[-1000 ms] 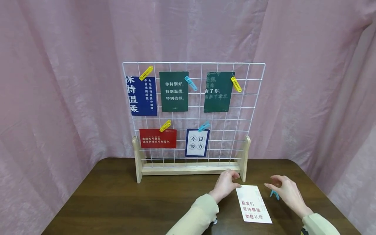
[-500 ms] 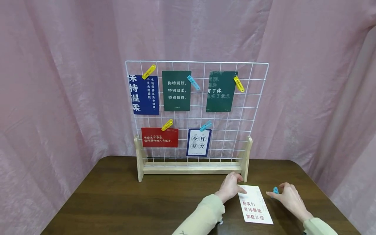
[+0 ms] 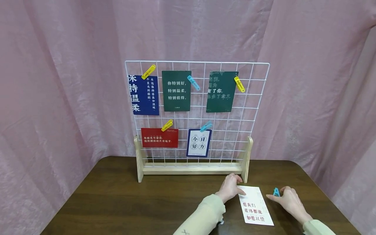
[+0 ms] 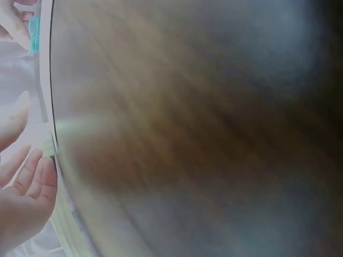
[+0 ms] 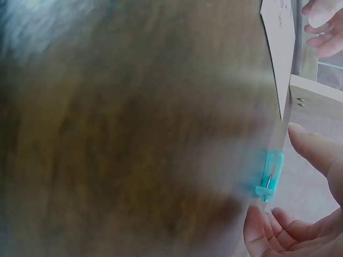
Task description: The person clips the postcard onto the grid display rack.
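A white card with red lettering (image 3: 256, 209) lies flat on the dark wooden table. My left hand (image 3: 230, 188) is at its upper left corner, thumb over the corner and fingers spread. In the left wrist view, thumb and fingers of the left hand (image 4: 27, 198) stand apart. Right of the card is a light-blue clothespin (image 3: 276, 192). My right hand (image 3: 291, 202) reaches around it. The right wrist view has the clothespin (image 5: 269, 176) between thumb and fingers, the thumb apart from it; whether the fingertips touch its lower end I cannot tell.
A white wire grid (image 3: 226, 124) on a wooden stand (image 3: 192, 170) stands behind the hands. Several cards, including a red card (image 3: 160, 141) and a blue card (image 3: 145, 98), hang on it by yellow and light-blue clothespins. A pink curtain (image 3: 58, 81) hangs behind the table (image 3: 117, 202).
The view has shifted a little. My right hand has lowered around the clothespin, which now shows at a different angle between thumb and fingers. The left thumb has come further over the card's corner.
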Action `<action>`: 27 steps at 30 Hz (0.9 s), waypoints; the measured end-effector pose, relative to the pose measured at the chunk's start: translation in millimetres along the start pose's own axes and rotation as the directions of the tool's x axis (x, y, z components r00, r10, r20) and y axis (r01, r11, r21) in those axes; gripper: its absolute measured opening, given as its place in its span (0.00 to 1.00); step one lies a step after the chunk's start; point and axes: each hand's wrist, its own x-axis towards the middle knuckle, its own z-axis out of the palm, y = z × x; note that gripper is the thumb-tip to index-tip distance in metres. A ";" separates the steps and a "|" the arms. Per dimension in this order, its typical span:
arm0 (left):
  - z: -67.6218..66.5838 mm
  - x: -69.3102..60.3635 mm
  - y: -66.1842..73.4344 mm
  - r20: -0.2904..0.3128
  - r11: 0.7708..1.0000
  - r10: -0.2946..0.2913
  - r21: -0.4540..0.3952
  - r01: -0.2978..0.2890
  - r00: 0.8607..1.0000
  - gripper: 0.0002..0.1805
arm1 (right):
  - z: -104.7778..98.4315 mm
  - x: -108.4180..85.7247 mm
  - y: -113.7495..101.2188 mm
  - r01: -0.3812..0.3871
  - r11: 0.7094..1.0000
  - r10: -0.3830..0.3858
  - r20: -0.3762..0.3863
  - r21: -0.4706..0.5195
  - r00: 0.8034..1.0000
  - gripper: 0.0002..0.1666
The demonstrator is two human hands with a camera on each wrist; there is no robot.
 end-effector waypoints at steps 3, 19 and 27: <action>1.3 0.5 -0.7 0.010 1.000 -0.031 0.002 0.031 0.999 0.23 | -0.1 0.5 1.6 -0.002 1.000 0.002 0.004 -0.009 1.000 0.50; 6.0 -1.9 -0.4 0.054 0.983 -0.151 0.112 0.144 0.987 0.27 | 0.7 0.2 6.9 -0.023 1.000 0.023 -0.005 -0.013 1.000 0.32; 6.6 -2.3 2.0 0.040 0.965 -0.178 0.202 0.166 0.983 0.28 | -2.0 -1.0 6.4 -0.006 1.000 0.007 -0.045 0.010 0.999 0.19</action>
